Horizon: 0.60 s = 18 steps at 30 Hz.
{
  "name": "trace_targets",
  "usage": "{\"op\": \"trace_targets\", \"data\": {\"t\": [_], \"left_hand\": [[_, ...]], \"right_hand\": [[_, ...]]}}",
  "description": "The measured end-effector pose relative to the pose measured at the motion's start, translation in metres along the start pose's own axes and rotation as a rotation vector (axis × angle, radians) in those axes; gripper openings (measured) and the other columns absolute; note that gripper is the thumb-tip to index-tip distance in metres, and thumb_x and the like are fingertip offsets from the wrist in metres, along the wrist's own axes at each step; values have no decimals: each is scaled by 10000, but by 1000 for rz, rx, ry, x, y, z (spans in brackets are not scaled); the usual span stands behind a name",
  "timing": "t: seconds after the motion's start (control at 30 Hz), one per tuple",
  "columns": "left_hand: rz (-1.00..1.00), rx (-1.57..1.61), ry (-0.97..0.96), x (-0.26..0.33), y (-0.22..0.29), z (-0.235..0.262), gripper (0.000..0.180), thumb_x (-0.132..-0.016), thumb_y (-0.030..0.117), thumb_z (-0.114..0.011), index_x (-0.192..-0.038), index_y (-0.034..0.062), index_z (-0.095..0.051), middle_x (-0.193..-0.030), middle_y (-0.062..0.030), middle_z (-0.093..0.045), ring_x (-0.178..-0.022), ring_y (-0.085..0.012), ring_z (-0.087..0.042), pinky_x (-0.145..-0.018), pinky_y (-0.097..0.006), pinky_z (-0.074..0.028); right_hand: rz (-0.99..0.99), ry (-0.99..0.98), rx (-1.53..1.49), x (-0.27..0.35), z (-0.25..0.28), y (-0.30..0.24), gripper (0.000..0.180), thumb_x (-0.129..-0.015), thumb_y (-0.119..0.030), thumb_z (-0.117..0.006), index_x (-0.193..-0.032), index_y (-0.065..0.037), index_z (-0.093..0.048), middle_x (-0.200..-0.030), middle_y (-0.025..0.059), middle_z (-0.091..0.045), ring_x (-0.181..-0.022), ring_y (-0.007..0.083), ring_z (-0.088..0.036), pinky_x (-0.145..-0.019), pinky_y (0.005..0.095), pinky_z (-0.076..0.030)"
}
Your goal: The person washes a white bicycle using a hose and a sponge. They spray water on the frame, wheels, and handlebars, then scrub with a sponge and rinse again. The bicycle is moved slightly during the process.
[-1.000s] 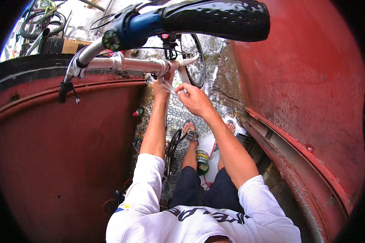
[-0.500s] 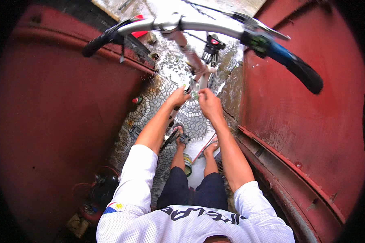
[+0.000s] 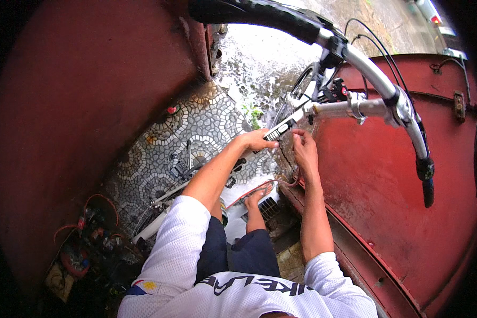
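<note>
**Both hands at the front of a white bicycle in a red gateway**

The person stands between two rust-red metal gate panels (image 3: 387, 212), arms stretched forward to a white bicycle frame (image 3: 294, 117). The left hand (image 3: 257, 140) rests against the frame's tube, its fingers curled together around a small dark-and-white part there. Just beside it, the right hand (image 3: 305, 151) is raised with its fingers (image 3: 301, 135) pinched on something thin near the same tube; what it is I cannot tell. Above them the handlebar (image 3: 376, 79) sweeps across, black grips at both ends, cables looping over it. Underfoot lies patterned cobble paving (image 3: 196, 127), and a cluttered heap of tools (image 3: 85, 244) sits low on the person's left.
</note>
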<state>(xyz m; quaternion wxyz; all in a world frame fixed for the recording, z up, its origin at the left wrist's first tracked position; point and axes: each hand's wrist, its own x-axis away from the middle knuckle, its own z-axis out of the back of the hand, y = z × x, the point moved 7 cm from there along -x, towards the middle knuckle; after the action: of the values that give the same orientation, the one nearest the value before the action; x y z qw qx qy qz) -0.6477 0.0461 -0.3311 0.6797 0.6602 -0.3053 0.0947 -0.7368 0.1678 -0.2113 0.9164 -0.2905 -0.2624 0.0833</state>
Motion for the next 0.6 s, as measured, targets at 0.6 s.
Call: {"op": "trace_targets", "data": {"t": [0.6], "left_hand": [[-212,393,334,-87,10,21,565,-1015,465,-459,-1381,38,-516,-1377,-156,-558,-1214,-236,-544,-1029,-348,-410]], "right_hand": [[-270,85,-793,-1,-36,-20,215,-1018,-161,-503,-1218,-98,-458,-808,23,-520,-522,67,-443,-395,220,-353]]}}
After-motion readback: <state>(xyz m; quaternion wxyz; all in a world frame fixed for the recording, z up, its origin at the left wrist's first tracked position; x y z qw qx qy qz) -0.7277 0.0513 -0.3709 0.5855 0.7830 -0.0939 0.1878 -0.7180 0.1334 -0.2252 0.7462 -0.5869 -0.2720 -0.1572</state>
